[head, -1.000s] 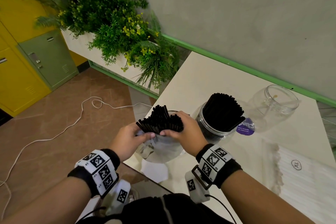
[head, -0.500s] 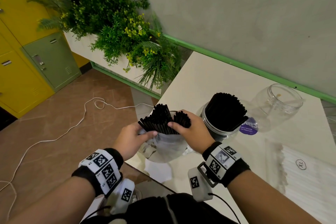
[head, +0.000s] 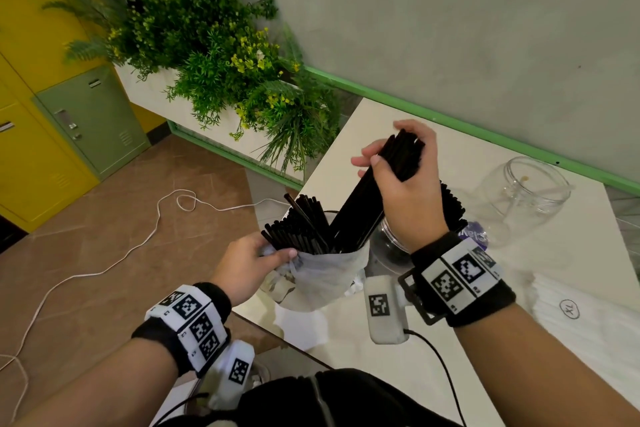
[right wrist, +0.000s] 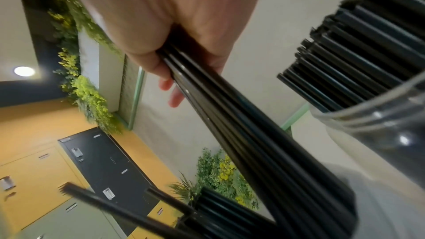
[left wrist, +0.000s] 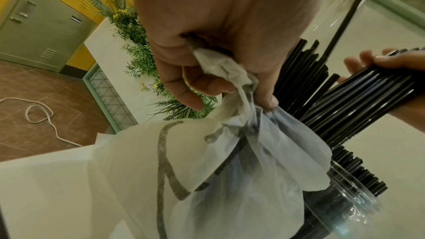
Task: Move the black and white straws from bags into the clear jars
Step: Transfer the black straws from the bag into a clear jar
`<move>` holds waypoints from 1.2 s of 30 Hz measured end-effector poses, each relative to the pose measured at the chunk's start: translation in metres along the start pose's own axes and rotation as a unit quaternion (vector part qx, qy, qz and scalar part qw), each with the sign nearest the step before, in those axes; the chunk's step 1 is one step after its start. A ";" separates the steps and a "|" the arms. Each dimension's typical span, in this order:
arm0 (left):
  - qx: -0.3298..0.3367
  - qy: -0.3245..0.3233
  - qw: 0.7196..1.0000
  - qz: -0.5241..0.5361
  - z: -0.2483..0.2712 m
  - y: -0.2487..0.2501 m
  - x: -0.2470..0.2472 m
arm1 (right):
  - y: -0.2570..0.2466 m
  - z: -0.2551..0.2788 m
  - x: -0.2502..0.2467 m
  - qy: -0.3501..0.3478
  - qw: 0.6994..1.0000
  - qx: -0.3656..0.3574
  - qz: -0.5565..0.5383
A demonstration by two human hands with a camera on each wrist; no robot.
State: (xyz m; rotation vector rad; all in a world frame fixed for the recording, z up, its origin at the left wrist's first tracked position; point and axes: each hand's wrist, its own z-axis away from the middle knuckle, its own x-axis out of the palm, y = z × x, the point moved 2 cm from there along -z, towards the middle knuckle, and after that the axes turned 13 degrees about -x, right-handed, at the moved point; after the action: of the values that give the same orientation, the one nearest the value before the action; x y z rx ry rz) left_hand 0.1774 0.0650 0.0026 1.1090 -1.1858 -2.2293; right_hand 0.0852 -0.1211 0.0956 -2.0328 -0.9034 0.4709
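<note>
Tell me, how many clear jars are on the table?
2. One jar stands behind the right hand, stuffed with black straws. The other, an empty jar, lies tipped near the wall. More could hide behind the arms.

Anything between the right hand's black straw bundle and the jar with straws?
Nothing visible blocks it. The right hand grips the bundle, lower ends still in the bag; the jar stands just right of it, already crowded with straws.

A bundle of black straws [right wrist: 241, 134] is gripped by the right hand [right wrist: 165, 15]; a clear jar [right wrist: 379, 130] packed with straws is seen beside it.
</note>
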 end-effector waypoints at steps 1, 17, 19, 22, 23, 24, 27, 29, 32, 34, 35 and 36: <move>0.004 -0.007 1.000 -0.001 -0.001 0.000 0.001 | -0.001 -0.002 0.000 -0.008 1.000 -0.010 0.011; 0.006 -0.029 1.000 -0.010 -0.020 -0.015 0.004 | -0.025 -0.030 -0.013 0.010 1.000 -0.010 -0.017; 0.022 -0.030 0.999 -0.024 -0.018 -0.008 0.005 | -0.031 -0.038 -0.025 0.044 0.998 -0.013 -0.037; 0.030 -0.027 0.999 -0.031 -0.021 -0.007 0.005 | -0.040 -0.047 -0.040 0.067 0.997 -0.019 -0.037; 0.028 -0.024 0.999 -0.033 -0.022 -0.008 0.004 | -0.043 -0.048 -0.046 0.073 0.997 -0.022 -0.035; 0.028 -0.023 0.999 -0.030 -0.024 -0.009 0.003 | -0.046 -0.050 -0.052 0.082 0.996 -0.026 -0.037; 0.021 -0.027 0.999 -0.016 -0.025 -0.010 0.003 | -0.055 -0.050 -0.076 0.116 0.991 -0.043 -0.051; 0.020 -0.031 0.999 -0.009 -0.025 -0.011 0.003 | -0.057 -0.048 -0.090 0.143 0.987 -0.058 -0.049; 0.021 -0.034 0.999 -0.003 -0.026 -0.012 0.004 | -0.050 -0.042 -0.099 0.167 0.984 -0.054 -0.011; 0.022 -0.035 0.999 0.000 -0.026 -0.012 0.005 | -0.043 -0.037 -0.098 0.167 0.984 -0.052 0.029; 0.023 -0.036 0.999 0.000 -0.025 -0.011 0.006 | -0.040 -0.034 -0.097 0.164 0.984 -0.054 0.044; 0.023 -0.037 0.999 -0.002 -0.025 -0.011 0.006 | -0.036 -0.031 -0.094 0.162 0.983 -0.057 0.058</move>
State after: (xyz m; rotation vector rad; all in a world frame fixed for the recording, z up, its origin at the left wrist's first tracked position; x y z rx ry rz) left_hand 0.1932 0.0546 -0.0175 1.0558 -1.2726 -2.2734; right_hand 0.0258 -0.1940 0.1433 -2.1925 -0.6285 0.1432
